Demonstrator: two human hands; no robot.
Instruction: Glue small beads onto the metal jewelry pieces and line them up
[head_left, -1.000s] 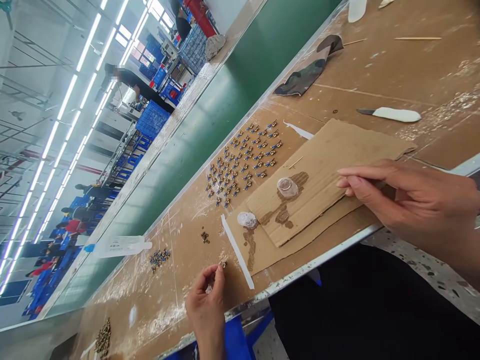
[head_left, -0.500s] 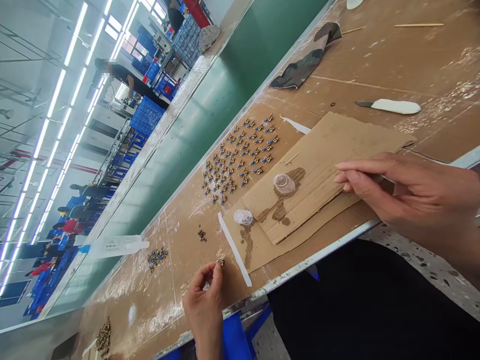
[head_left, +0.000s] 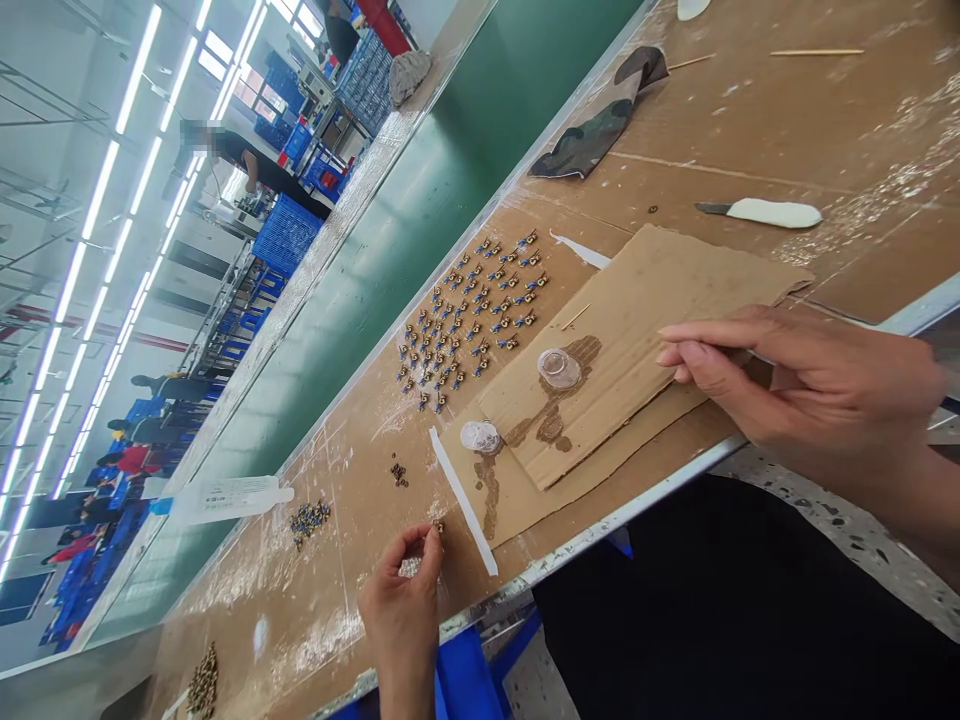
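Holds small part [head_left: 439,526] at closed tips of left hand [head_left: 403,592]; has right hand [head_left: 817,385] pinched over cardboard [head_left: 637,300], with contents indiscernible.

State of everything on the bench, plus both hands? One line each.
Left hand: pinching a small piece
Right hand: fingertips drawn together; held item not discernible
Knife: lying flat, blade bare
Cardboard sheets: overlapping, dark-stained
Blue-and-gold parts: spread out
Blue-and-gold pile: heaped
Camouflage cloth: crumpled
Wooden stick: lying flat
Bottle: standing or lying, cannot tell
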